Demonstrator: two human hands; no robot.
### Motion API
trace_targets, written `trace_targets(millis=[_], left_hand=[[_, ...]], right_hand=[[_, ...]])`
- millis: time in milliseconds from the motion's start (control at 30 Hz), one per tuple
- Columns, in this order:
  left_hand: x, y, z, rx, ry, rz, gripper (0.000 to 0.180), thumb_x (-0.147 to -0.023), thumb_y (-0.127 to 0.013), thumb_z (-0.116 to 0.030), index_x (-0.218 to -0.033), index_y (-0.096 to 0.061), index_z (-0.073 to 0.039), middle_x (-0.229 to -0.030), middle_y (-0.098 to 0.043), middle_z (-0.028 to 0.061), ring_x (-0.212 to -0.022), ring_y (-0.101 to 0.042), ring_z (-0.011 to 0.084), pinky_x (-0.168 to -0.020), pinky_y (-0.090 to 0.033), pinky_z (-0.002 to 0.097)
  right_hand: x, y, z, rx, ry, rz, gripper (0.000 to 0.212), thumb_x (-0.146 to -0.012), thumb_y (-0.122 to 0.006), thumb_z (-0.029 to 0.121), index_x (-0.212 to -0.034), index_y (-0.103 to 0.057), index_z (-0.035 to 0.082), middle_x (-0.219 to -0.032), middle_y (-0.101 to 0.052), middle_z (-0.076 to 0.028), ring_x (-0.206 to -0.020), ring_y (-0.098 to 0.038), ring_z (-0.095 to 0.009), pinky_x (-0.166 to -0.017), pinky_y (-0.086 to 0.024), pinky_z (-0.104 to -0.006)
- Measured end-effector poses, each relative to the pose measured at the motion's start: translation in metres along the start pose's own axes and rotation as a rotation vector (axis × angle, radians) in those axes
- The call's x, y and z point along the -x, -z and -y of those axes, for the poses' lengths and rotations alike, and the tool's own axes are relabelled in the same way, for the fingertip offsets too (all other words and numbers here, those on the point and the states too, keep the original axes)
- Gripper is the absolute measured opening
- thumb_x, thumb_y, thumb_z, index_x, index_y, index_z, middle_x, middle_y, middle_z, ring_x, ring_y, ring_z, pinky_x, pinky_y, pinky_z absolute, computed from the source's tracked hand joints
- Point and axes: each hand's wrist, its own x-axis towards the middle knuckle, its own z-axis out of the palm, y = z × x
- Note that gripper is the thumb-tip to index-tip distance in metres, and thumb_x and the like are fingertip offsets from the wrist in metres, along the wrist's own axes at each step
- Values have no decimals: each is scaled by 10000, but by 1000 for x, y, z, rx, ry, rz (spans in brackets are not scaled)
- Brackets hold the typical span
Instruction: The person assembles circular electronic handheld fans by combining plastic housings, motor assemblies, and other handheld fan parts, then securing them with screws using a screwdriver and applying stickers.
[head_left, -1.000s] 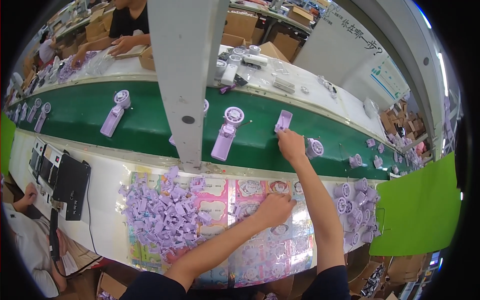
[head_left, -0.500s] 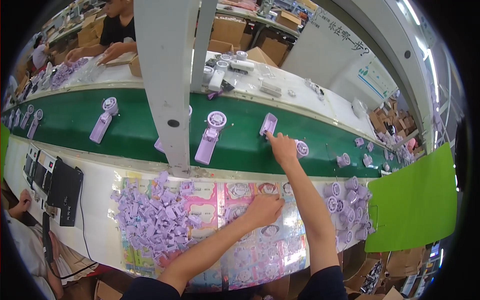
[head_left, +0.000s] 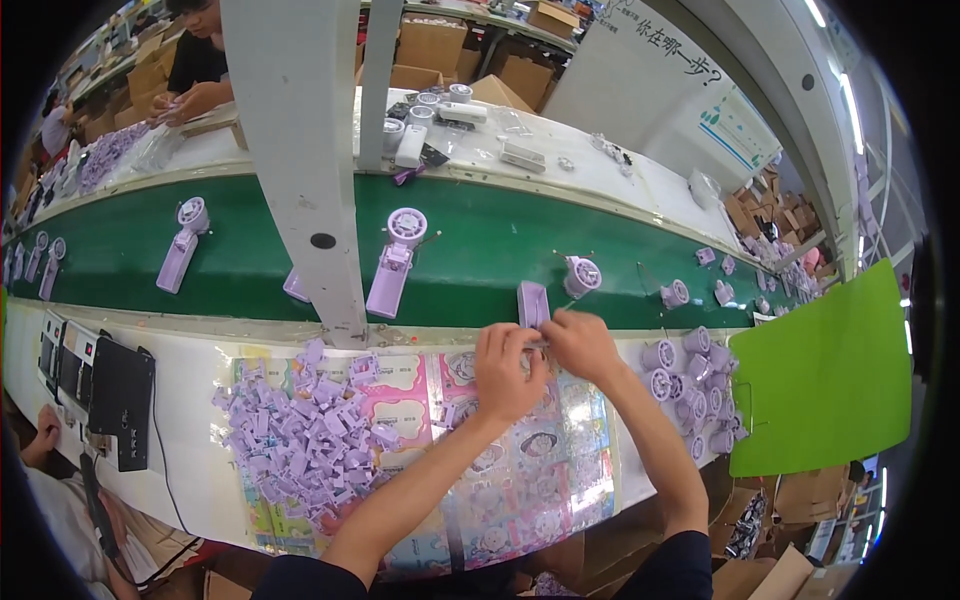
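purple case (head_left: 533,300) at the belt's (head_left: 480,255) near edge, its near end touched by left hand (head_left: 510,374) and right hand (head_left: 582,346), fingers bent, pinch cannot be told, parts (head_left: 300,435) piled on tabletop (head_left: 195,400), fans (head_left: 690,408) by its right edge

The white table (head_left: 190,455) spans the lower half of the frame. At its middle lies a colourful printed sheet (head_left: 535,480), with a heap of small purple parts (head_left: 303,438) on its left; purple round housings (head_left: 692,403) cluster right. Above, a green belt (head_left: 485,240) carries scattered purple fan assemblies (head_left: 396,262).
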Motion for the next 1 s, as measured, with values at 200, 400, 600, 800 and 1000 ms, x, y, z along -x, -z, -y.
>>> trace_targets(millis=[200, 400, 600, 800, 1000], left_hand=[[8, -2, 6, 47, -10, 177, 229, -825, -703, -204, -1014, -705, -75, -1184, -623, 135, -1171, -538, 350, -986, -421, 478], [20, -7, 10, -33, -119, 437, 272, -906, -680, -344, -999, -784, -111, -1384, -589, 155, -1350, -461, 355, -1082, -367, 497], [14, -2, 4, -56, -108, 322, 282, -897, -716, -331, -802, -766, -71, -1004, -599, 108, -1019, -550, 305, -893, -424, 459], [12, -1, 0, -35, -37, 284, 297, -843, -773, -301, -675, -734, -60, -848, -553, 77, -874, -548, 261, -774, -446, 397], [9, -4, 11, 26, 36, 139, 190, -849, -741, -227, -827, -728, -38, -905, -606, 94, -860, -582, 273, -776, -448, 407]], right_hand=[[65, 47, 48, -59, -4, 74, 190, -788, -668, 94, -977, -662, 113, -800, -610, -80, -750, -662, -311, -661, -539, -442], [60, 53, -4, -4, -178, -130, 103, -818, -656, 67, -920, -669, 69, -826, -623, -96, -774, -647, -314, -665, -525, -453], [3, 15, -57, -44, -480, -231, 371, -855, -731, 238, -1168, -657, 52, -1089, -662, -141, -996, -641, -354, -818, -538, -445], [-43, -35, -77, -205, -718, -279, 869, -758, -838, 425, -1423, -487, -10, -1383, -535, -263, -1159, -597, -440, -951, -525, -478], [-38, -31, -50, -384, -640, -376, 817, -739, -843, 273, -1407, -483, -29, -1277, -561, -229, -1109, -614, -399, -937, -525, -451]])
